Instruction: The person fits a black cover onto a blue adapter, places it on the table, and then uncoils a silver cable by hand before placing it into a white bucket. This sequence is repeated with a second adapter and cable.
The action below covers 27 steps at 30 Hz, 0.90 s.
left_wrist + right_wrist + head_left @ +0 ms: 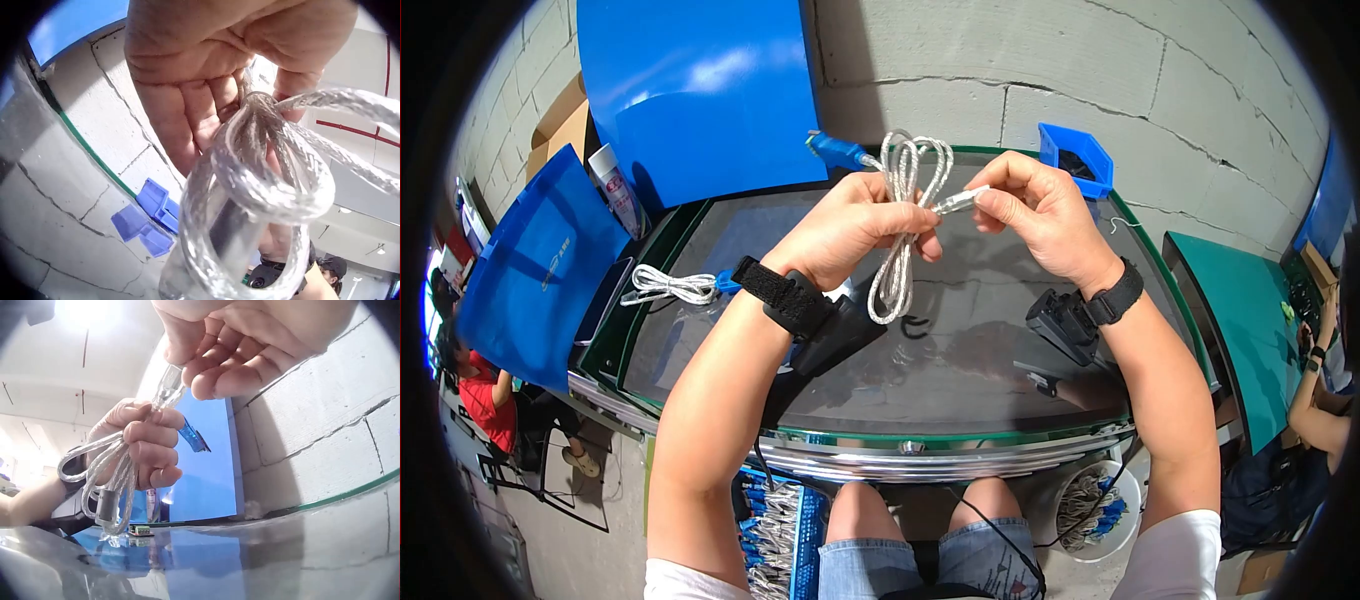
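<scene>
My left hand (840, 225) grips a clear, braided silver cable (897, 172) gathered into several loops above the table. A blue plug (835, 150) at one end sticks out to the left, past the thumb side. The other end, a transparent plug (962, 200), is pinched between the thumb and fingers of my right hand (1035, 210). In the right wrist view, a grey cylinder (107, 506) sits on the cable low in the loops. Its loops hang below the left hand, close over the dark tabletop (970, 370).
A tied silver cable (675, 287) lies on the table's left side. Blue panels (700, 110) and a spray can (615, 190) stand behind it. A blue bin (1080, 160) is at the back right. Below are a blue crate (810, 530) and a white bucket (1135, 500) of cables.
</scene>
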Available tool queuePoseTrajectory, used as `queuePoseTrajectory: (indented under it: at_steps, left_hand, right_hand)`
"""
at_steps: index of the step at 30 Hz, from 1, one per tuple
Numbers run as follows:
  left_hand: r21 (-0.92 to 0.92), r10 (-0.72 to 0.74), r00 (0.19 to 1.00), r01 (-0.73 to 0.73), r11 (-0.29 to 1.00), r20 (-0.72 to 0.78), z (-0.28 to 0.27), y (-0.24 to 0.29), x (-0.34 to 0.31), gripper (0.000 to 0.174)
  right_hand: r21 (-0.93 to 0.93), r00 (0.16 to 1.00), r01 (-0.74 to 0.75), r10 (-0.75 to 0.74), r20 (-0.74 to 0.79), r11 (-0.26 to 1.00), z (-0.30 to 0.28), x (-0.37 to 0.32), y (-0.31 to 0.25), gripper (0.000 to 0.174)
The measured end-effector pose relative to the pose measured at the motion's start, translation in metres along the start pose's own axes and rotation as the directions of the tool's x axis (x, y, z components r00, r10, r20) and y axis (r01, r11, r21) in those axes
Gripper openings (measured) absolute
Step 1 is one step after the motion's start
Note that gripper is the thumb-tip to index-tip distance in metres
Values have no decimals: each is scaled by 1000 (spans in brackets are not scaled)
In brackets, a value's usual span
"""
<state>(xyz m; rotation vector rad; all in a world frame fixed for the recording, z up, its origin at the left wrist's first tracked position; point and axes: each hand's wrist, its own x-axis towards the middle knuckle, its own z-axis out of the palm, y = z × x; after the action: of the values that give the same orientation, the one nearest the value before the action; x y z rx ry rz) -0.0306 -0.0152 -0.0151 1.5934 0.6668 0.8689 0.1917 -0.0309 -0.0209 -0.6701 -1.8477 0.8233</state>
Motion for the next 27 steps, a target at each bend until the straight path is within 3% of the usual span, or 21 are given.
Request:
queuePoseTrajectory:
  at_steps: [8,14,18,20,24,25,27]
  left_hand:
    - [85,57,993,-67,994,107,0,-4,0,17]
    - [-50,5,1000,-6,999,-17,2,-3,1,26]
    - [-40,47,983,-55,998,-176,2,-2,3,27]
    - [72,48,967,-31,997,-251,3,-1,3,28]
    - [36,61,983,-55,998,-172,6,0,2,30]
    - [36,33,991,-28,999,-132,3,-2,2,31]
    - [13,25,995,-23,1000,-96,0,-4,4,32]
  right_hand:
    - [-28,999,-28,28,29,999,-4,-1,-4,18]
    - [56,998,-58,60,-34,997,3,-1,1,26]
    - [-43,998,-45,47,43,998,8,-2,4,41]
    - [-243,981,81,-34,190,967,9,-2,0,45]
    - [-260,968,92,-25,250,961,17,-6,-14,58]
    - [-320,965,163,-84,247,933,17,-5,-10,56]
    - [-336,969,140,-58,242,932,16,-5,-11,51]
